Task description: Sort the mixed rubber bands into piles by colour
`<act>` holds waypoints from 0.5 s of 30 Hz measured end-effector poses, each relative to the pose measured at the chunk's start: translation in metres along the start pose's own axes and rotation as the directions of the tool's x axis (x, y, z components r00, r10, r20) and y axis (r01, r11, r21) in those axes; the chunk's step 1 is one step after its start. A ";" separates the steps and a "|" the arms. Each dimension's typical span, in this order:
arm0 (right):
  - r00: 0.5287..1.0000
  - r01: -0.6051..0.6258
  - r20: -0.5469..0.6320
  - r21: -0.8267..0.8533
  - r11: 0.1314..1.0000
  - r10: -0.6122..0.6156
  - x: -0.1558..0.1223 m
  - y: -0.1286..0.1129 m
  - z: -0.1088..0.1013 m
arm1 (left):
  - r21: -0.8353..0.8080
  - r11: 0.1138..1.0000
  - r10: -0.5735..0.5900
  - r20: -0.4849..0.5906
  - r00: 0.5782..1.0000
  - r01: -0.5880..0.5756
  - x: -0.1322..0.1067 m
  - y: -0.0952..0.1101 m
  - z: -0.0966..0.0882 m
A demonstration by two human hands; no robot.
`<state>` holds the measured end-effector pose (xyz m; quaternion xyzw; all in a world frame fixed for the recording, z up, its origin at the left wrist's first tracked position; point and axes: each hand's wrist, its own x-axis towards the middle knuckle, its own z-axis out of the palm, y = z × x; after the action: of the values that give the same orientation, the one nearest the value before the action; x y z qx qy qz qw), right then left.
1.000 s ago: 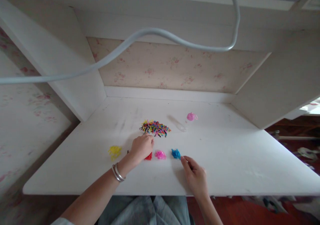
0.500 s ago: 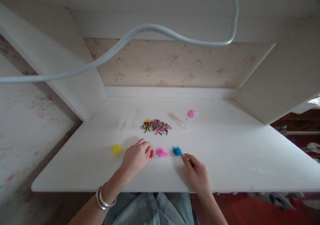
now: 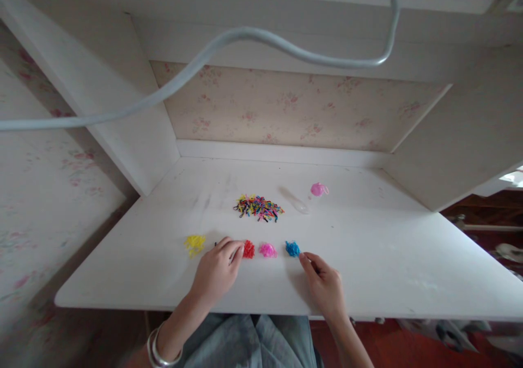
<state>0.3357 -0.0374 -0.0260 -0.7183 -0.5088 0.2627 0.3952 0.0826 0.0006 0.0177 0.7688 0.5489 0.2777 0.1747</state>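
Observation:
A mixed heap of small coloured bands (image 3: 258, 207) lies mid-desk. In front of it sit sorted little piles: yellow (image 3: 195, 243), red (image 3: 248, 249), pink (image 3: 267, 250) and blue (image 3: 292, 248). My left hand (image 3: 216, 270) rests on the desk with fingers loosely curled, its fingertips touching the red pile. My right hand (image 3: 322, 285) lies just right of the blue pile, fingers drawn together with the index tip almost at it. I cannot make out anything in either hand.
The white desk (image 3: 388, 259) sits in an alcove with side panels and a floral back wall. A clear small bag (image 3: 295, 201) and a pink lid (image 3: 317, 189) lie behind the heap. A grey hose (image 3: 253, 35) hangs overhead.
My left hand drew back from the mixed heap to the red pile, which now shows fully. My right hand stayed beside the blue pile.

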 end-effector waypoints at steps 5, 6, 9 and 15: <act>0.996 0.051 0.078 -0.099 0.994 -0.043 0.015 -0.016 -0.003 | -0.279 0.947 -0.158 0.017 0.987 0.156 -0.024 -0.019 0.005; 0.992 0.091 0.102 -0.146 0.985 -0.076 0.020 -0.023 -0.002 | -0.322 0.926 -0.194 0.042 0.980 0.197 -0.027 -0.022 0.005; 0.964 0.226 0.205 -0.305 0.925 -0.168 0.037 -0.050 0.004 | -0.435 0.859 -0.266 0.073 0.961 0.270 -0.030 -0.031 0.006; 0.915 0.386 0.366 -0.664 0.640 -0.171 0.069 -0.090 0.043 | -0.486 0.832 -0.265 0.074 0.961 0.267 -0.029 -0.033 0.003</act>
<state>0.2792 0.0554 0.0271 -0.6842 -0.7247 0.0707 0.0422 0.0525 -0.0157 -0.0104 0.6156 0.5613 0.3797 0.4022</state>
